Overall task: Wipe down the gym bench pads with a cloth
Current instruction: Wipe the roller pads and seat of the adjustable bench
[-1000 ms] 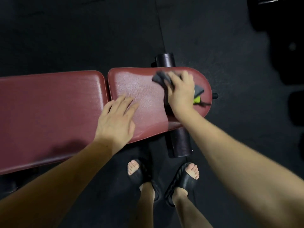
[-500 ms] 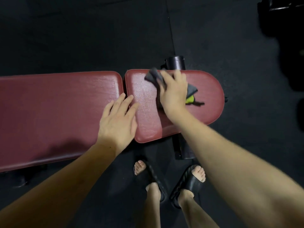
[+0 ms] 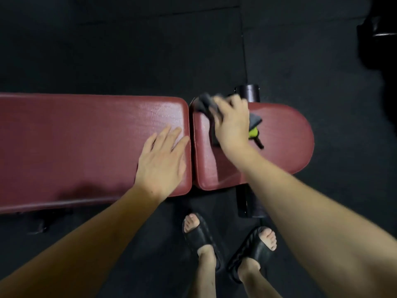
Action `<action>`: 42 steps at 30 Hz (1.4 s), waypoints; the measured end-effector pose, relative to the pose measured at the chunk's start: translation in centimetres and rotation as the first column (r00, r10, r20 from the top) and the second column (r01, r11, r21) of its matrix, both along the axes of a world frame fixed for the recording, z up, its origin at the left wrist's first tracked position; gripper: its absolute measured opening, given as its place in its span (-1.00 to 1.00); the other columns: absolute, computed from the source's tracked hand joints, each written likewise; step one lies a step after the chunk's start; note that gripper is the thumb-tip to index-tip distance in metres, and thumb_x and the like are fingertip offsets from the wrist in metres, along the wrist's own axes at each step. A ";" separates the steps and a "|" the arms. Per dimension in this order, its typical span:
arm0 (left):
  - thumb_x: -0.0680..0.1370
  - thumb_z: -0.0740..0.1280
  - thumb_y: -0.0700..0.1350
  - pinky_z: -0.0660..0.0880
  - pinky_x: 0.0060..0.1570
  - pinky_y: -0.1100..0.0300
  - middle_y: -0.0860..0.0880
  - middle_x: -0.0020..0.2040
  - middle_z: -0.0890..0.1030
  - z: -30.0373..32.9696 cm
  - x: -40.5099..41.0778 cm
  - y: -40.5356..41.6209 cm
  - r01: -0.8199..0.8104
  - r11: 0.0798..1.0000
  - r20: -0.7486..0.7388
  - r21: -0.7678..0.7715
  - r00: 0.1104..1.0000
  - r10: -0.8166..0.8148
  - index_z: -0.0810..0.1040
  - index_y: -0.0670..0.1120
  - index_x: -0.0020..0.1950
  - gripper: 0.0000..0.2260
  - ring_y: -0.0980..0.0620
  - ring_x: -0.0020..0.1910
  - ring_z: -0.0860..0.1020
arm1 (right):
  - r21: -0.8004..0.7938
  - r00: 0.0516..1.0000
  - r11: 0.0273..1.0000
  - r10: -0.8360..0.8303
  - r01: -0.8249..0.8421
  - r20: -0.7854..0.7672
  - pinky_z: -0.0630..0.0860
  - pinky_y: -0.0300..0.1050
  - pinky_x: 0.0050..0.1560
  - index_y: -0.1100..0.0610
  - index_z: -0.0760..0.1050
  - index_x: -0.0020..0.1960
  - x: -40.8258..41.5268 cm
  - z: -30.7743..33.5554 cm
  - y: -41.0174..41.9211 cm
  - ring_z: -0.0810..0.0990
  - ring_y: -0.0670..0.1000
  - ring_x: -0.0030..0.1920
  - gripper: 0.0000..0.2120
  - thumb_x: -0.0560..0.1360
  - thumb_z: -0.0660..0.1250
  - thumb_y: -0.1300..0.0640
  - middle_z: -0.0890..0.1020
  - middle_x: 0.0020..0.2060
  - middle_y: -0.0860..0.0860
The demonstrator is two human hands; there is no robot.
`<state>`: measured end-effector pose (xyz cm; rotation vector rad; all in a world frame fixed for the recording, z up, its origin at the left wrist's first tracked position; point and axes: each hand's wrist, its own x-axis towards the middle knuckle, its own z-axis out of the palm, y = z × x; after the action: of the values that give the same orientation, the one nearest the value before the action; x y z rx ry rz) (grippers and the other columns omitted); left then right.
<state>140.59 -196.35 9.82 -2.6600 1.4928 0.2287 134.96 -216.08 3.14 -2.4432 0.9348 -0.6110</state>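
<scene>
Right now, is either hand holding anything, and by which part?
The right hand presses a dark grey cloth onto the rounded seat pad, covering its middle; both ends stick out. The left hand lies flat on the long pad, holding nothing.

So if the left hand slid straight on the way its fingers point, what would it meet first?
Probably the gap between the long pad and the seat pad: the left hand lies flat, fingers angled toward it. Beyond that, the cloth under the right hand.
</scene>
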 end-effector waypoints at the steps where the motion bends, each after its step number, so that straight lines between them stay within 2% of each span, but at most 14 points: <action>1: 0.61 0.23 -0.09 0.21 0.54 -0.10 -0.09 0.53 0.41 0.1 0.2 0.0 -0.006 1.000 0.003 0.001 1.000 0.006 0.45 -0.07 0.50 -0.56 -0.11 0.59 0.25 | -0.002 0.999 0.999 -0.048 0.048 -0.008 0.49 0.16 -0.11 0.09 0.66 0.12 1.4 0.2 -0.6 0.47 0.19 -0.09 -0.82 0.58 0.34 0.11 0.54 -0.09 0.13; 4: 0.61 0.23 -0.09 0.18 0.56 -0.09 -0.08 0.55 0.39 0.4 0.3 0.6 -0.044 0.999 0.009 0.006 0.999 0.044 0.43 -0.07 0.52 -0.55 -0.09 0.60 0.22 | 0.010 0.999 0.999 -0.034 0.034 -0.009 0.48 0.13 -0.10 0.13 0.64 0.15 0.2 0.5 1.5 0.46 0.18 -0.09 -0.80 0.58 0.34 0.12 0.52 -0.10 0.14; 6: 0.61 0.24 -0.10 0.17 0.56 -0.08 -0.08 0.56 0.38 0.6 0.2 1.4 -0.073 0.997 -0.014 -0.010 0.997 0.073 0.44 -0.08 0.52 -0.55 -0.09 0.61 0.21 | 0.052 0.996 0.995 0.087 -0.088 0.017 0.46 0.14 -0.11 0.17 0.63 0.19 -4.2 0.7 5.4 0.46 0.19 -0.10 -0.76 0.57 0.32 0.15 0.52 -0.10 0.17; 9: 0.63 0.19 -0.06 0.15 0.57 -0.09 -0.07 0.58 0.35 0.6 -0.3 2.5 -0.083 0.997 -0.035 0.006 0.996 0.083 0.43 -0.07 0.53 -0.55 -0.09 0.62 0.19 | 0.106 0.963 0.959 0.268 -0.262 -0.040 0.46 0.15 -0.05 0.14 0.63 0.26 -10.3 0.9 10.2 0.48 0.21 -0.06 -0.73 0.57 0.35 0.16 0.56 -0.01 0.17; 12: 0.65 0.10 -0.04 0.14 0.57 -0.07 -0.06 0.57 0.37 0.6 -0.6 3.1 -0.078 0.996 -0.026 0.037 0.997 0.079 0.43 -0.06 0.53 -0.55 -0.08 0.62 0.19 | 0.090 0.938 0.937 0.343 -0.338 -0.047 0.46 0.17 -0.08 0.13 0.63 0.27 -9.2 0.5 8.1 0.47 0.21 -0.08 -0.72 0.60 0.31 0.12 0.54 -0.06 0.16; 14: 0.64 0.11 -0.05 0.15 0.57 -0.07 -0.07 0.56 0.38 0.6 -0.7 3.1 -0.084 0.996 -0.022 0.025 0.996 0.085 0.44 -0.06 0.52 -0.55 -0.08 0.61 0.20 | 0.043 0.945 0.945 0.325 -0.324 -0.031 0.45 0.17 -0.13 0.15 0.64 0.22 -5.6 0.5 5.4 0.45 0.19 -0.10 -0.72 0.62 0.26 0.08 0.52 -0.10 0.15; 18: 0.64 0.18 -0.06 0.15 0.57 -0.09 -0.06 0.57 0.36 0.8 -0.8 3.2 -0.109 0.993 -0.031 0.035 0.993 0.110 0.41 -0.05 0.54 -0.55 -0.07 0.62 0.18 | 0.022 0.986 0.986 0.166 -0.166 -0.011 0.46 0.12 -0.10 0.13 0.65 0.16 -0.6 0.9 3.1 0.44 0.16 -0.09 -0.71 0.63 0.23 0.01 0.52 -0.10 0.11; 20: 0.64 0.18 -0.06 0.14 0.57 -0.09 -0.05 0.58 0.35 1.0 -0.9 3.4 -0.128 0.991 -0.033 0.033 0.991 0.129 0.41 -0.05 0.54 -0.55 -0.06 0.62 0.16 | 0.046 0.991 0.990 0.131 -0.130 -0.016 0.45 0.13 -0.08 0.12 0.64 0.17 -1.8 1.0 4.6 0.45 0.17 -0.09 -0.76 0.61 0.28 0.05 0.52 -0.10 0.12; 22: 0.65 0.18 -0.06 0.14 0.57 -0.09 -0.05 0.58 0.35 1.4 -1.0 3.6 -0.155 0.988 -0.043 0.007 0.987 0.155 0.41 -0.06 0.54 -0.56 -0.06 0.62 0.17 | 0.070 0.983 0.981 0.184 -0.182 -0.021 0.45 0.17 -0.09 0.13 0.63 0.20 -5.1 0.8 7.2 0.46 0.19 -0.09 -0.77 0.59 0.34 0.11 0.51 -0.10 0.15; 26: 0.64 0.21 -0.07 0.15 0.57 -0.08 -0.06 0.57 0.37 1.9 -1.8 3.7 -0.162 0.987 -0.060 -0.020 0.985 0.161 0.42 -0.07 0.54 -0.56 -0.07 0.61 0.19 | 0.109 0.922 0.919 0.385 -0.378 -0.048 0.45 0.19 -0.11 0.15 0.63 0.24 -11.2 0.5 9.4 0.48 0.23 -0.12 -0.74 0.58 0.34 0.15 0.55 -0.07 0.18; 30: 0.64 0.20 -0.08 0.15 0.56 -0.07 -0.07 0.55 0.39 1.6 -3.4 3.3 -0.140 0.990 -0.070 -0.018 0.988 0.139 0.44 -0.08 0.52 -0.56 -0.08 0.60 0.22 | 0.007 0.810 0.812 0.583 -0.584 -0.065 0.42 0.11 -0.10 0.15 0.63 0.25 -14.4 -0.2 5.7 0.49 0.20 -0.12 -0.74 0.60 0.34 0.14 0.60 -0.01 0.16; 35: 0.65 0.15 -0.05 0.13 0.58 -0.06 -0.06 0.56 0.37 1.5 -5.0 2.4 -0.149 0.989 -0.074 -0.016 0.986 0.148 0.41 -0.07 0.54 -0.56 -0.06 0.61 0.20 | -0.067 0.845 0.845 0.522 -0.531 -0.119 0.46 0.20 -0.04 0.07 0.56 0.31 -20.5 -2.7 -0.4 0.45 0.18 -0.05 -0.69 0.58 0.34 0.24 0.54 0.12 0.15; 38: 0.65 0.16 -0.04 0.13 0.58 -0.06 -0.06 0.56 0.38 1.0 -5.8 2.1 -0.130 0.991 -0.058 -0.008 0.990 0.130 0.40 -0.06 0.55 -0.55 -0.06 0.62 0.19 | -0.074 0.877 0.874 0.478 -0.480 -0.034 0.46 0.16 -0.01 0.08 0.62 0.27 -19.6 -2.8 1.3 0.43 0.17 -0.03 -0.70 0.57 0.37 0.26 0.53 0.16 0.10; 42: 0.63 0.20 -0.06 0.14 0.57 -0.07 -0.07 0.56 0.38 0.5 -7.3 2.2 -0.162 0.987 -0.068 -0.006 0.985 0.161 0.42 -0.06 0.53 -0.55 -0.06 0.61 0.19 | -0.133 0.734 0.734 0.677 -0.666 0.062 0.46 0.08 0.08 0.15 0.66 0.24 -14.3 -2.0 5.6 0.53 0.21 0.02 -0.73 0.70 0.20 0.18 0.64 0.16 0.15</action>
<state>133.31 -194.19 10.30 -2.8114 1.2987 0.3242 120.68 -210.46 1.12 -2.5583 -0.0754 -0.5108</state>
